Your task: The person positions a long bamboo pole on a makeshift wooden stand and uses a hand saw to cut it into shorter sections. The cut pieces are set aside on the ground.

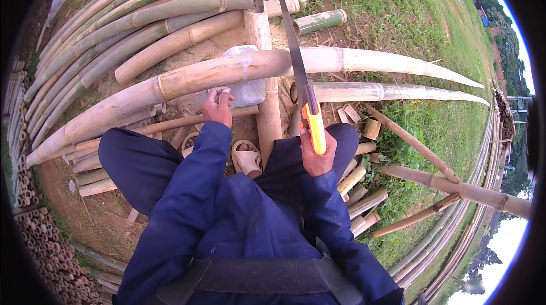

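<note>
My right hand point(318, 156) is closed round the orange-yellow handle of a hand saw point(296, 49). The long dark blade points away from me and crosses a thick pale bamboo pole point(216, 73); whether its teeth sit in a cut, I cannot tell. Just on the near side of that pole is my left hand point(218, 106), its fingers loosely bent and a little apart, with nothing visible in them. A whitish slab point(245, 93) lies beside the left hand, partly under the pole. An upright-running bamboo log point(268, 117) passes beneath the pole between my knees.
Several long bamboo poles point(142, 17) lie side by side at the far left. A second pale pole point(375, 91) stretches off right. Short bamboo offcuts point(367, 205) lie by my right knee, near a propped bamboo frame point(455, 188). Cut bamboo is stacked point(48, 254) at the lower left.
</note>
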Available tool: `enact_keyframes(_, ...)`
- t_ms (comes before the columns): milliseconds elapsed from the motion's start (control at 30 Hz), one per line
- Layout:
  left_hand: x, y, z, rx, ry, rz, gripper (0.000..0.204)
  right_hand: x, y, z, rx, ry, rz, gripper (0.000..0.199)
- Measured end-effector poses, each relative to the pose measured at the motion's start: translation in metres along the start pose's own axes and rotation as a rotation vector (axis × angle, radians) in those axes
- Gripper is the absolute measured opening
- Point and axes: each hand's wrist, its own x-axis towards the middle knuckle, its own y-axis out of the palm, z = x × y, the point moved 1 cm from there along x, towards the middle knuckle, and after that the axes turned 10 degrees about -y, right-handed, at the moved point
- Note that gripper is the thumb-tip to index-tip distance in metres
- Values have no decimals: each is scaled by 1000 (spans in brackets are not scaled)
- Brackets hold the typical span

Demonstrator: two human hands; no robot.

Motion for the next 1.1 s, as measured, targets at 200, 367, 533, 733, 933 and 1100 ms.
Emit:
enact_keyframes(200,-7,15,-109,1033,997,-292,83,8,3,9,4,-49,-7,19)
enact_keyframes(367,12,11,-112,1263,811,-223,109,18,-1,16,-63,-46,30,18)
enact_keyframes(533,9,-17,-103,1287,835,-238,113,11,6,13,-6,-69,-32,16)
enact_keyframes(733,27,-32,-96,1343,820,-224,99,25,0,27,-18,-28,7,13)
enact_keyframes(933,36,-30,-94,1378,812,-236,86,29,2,26,-19,15,-13,13)
enact_keyframes(1100,42,-27,-95,1335,856,-238,81,40,3,35,-30,12,-6,18)
